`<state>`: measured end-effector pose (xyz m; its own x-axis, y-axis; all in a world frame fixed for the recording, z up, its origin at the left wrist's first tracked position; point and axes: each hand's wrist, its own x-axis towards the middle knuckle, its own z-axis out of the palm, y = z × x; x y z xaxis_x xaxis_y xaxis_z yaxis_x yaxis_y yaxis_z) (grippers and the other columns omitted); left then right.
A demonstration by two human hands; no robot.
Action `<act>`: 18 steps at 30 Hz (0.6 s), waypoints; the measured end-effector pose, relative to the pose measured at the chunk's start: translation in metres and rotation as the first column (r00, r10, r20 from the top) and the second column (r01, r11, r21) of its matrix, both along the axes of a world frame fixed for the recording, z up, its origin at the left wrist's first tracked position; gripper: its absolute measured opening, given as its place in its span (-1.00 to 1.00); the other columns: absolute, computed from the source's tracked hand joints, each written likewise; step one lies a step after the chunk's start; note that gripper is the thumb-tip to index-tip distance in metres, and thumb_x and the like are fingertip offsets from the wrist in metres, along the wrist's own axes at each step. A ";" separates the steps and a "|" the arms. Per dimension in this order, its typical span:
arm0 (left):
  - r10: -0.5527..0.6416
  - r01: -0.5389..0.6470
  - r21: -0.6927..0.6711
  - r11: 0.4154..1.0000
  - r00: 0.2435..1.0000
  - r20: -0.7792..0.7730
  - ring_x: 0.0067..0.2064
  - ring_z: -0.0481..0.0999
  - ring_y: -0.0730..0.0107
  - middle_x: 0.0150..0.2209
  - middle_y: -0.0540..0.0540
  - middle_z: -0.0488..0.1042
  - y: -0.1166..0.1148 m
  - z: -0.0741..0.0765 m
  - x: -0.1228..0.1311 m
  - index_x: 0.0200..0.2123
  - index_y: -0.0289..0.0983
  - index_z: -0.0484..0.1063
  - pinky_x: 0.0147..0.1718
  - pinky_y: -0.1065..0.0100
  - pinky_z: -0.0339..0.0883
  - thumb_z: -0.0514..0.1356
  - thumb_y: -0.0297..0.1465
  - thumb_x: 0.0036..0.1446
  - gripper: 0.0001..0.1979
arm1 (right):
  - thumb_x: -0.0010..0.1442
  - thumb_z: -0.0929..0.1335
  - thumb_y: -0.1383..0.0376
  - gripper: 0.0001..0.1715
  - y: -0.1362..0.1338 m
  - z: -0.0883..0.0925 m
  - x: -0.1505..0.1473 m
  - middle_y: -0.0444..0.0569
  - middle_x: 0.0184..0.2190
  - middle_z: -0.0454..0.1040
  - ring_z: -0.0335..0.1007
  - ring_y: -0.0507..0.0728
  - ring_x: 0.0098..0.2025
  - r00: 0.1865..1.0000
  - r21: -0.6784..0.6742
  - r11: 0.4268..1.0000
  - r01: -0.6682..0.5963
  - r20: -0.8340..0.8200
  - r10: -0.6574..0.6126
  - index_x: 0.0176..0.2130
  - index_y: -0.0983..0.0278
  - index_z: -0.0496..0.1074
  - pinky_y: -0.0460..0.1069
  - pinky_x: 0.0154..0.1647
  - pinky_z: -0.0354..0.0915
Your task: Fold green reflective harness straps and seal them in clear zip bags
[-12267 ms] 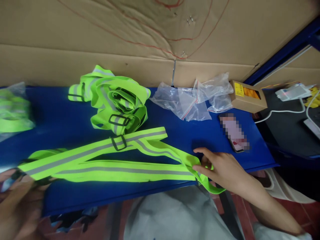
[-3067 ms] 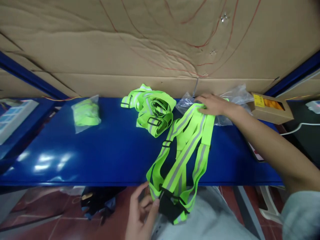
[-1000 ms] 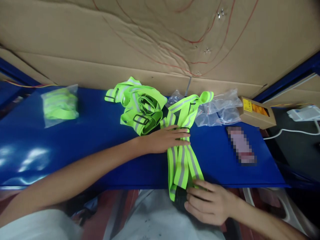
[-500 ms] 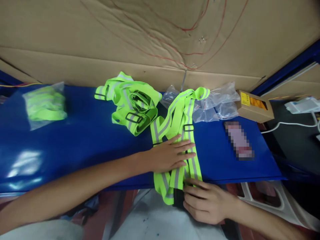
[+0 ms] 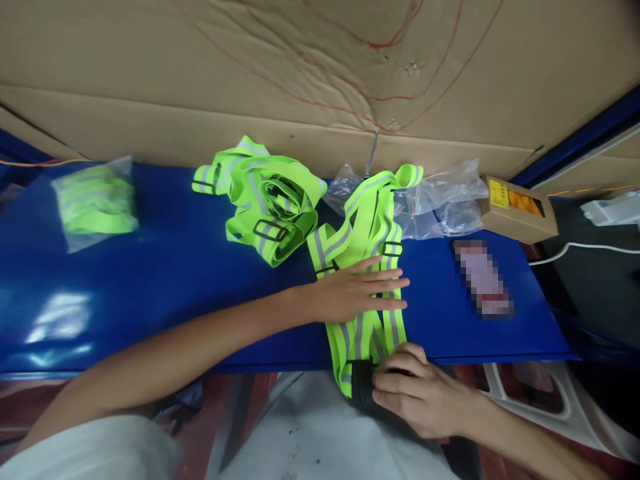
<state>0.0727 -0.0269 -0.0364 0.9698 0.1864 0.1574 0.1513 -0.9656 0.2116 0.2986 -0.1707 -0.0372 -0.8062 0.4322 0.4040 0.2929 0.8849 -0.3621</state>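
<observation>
A lime-green reflective vest (image 5: 367,230) of grey-striped straps lies folded lengthwise across the blue table, its near end hanging over the front edge. My left hand (image 5: 350,291) rests flat on its middle, fingers spread to the right. At the near end, the curled fingers of my right hand (image 5: 417,390) grip the vest beside a black piece (image 5: 363,383), partly hidden by that hand. Black buckles show on the straps. Just left of it sits a heaped second reflective vest (image 5: 273,200) with a black buckle (image 5: 270,231).
A packed green vest in a clear bag (image 5: 95,203) lies at the left. Empty clear bags (image 5: 445,200), a small cardboard box (image 5: 525,223) and a phone (image 5: 483,277) are at the right. Behind stands a cardboard wall (image 5: 250,100). A white cable (image 5: 565,250) runs at far right.
The vest's near end has drawn in and the black piece shows more beside my right hand. My left hand has its fingers spread wider. The view has shifted slightly.
</observation>
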 end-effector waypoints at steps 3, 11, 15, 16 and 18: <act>-0.029 0.029 -0.101 0.994 1.000 -0.002 0.46 0.18 0.27 0.41 -0.10 0.26 0.003 -0.003 0.003 0.27 -0.19 0.40 0.45 0.07 0.00 0.03 -0.70 0.20 -0.38 | 0.37 0.27 0.43 -0.74 -0.002 0.002 0.002 -0.09 -0.12 0.62 0.38 0.09 -0.12 0.999 0.014 0.999 0.028 -0.019 -0.028 -0.06 0.27 0.52 0.06 0.05 0.27; -0.056 0.057 -0.006 0.998 0.988 0.144 0.34 0.38 0.13 0.29 -0.25 0.42 0.020 -0.009 0.002 0.15 -0.24 0.50 0.35 0.05 0.17 0.13 -0.22 0.40 -0.63 | 0.42 0.31 0.38 -0.75 0.007 0.018 0.008 0.06 -0.13 0.61 0.53 0.10 -0.06 0.977 -0.544 0.838 0.044 -0.153 -0.151 0.07 0.28 0.44 0.03 -0.01 0.45; -0.060 0.052 0.062 0.997 0.990 0.128 0.30 0.42 0.16 0.25 -0.22 0.46 0.020 -0.008 0.004 0.16 -0.22 0.50 0.34 0.07 0.17 0.06 -0.25 0.44 -0.63 | 0.41 0.35 0.28 -0.74 0.017 0.021 0.008 0.04 -0.10 0.61 0.59 0.10 -0.09 0.939 -0.688 0.688 0.230 -0.029 -0.343 0.08 0.22 0.45 -0.07 -0.11 0.48; -0.054 0.046 0.064 0.997 0.990 0.132 0.30 0.41 0.16 0.25 -0.22 0.46 0.020 -0.009 0.003 0.16 -0.22 0.50 0.35 0.06 0.15 0.04 -0.25 0.45 -0.63 | 0.42 0.34 0.26 -0.71 0.020 0.023 0.006 0.04 -0.06 0.61 0.59 0.10 -0.07 0.937 -0.689 0.678 0.258 0.006 -0.350 0.11 0.21 0.44 -0.08 -0.11 0.48; -0.038 0.029 0.067 0.997 0.989 0.145 0.30 0.41 0.15 0.26 -0.22 0.46 0.019 -0.010 0.003 0.15 -0.24 0.50 0.35 0.05 0.14 0.02 -0.25 0.46 -0.62 | 0.44 0.31 0.26 -0.68 0.028 0.026 0.003 0.02 -0.01 0.60 0.59 0.09 -0.05 0.951 -0.686 0.681 0.257 0.055 -0.304 0.15 0.19 0.43 -0.09 -0.08 0.48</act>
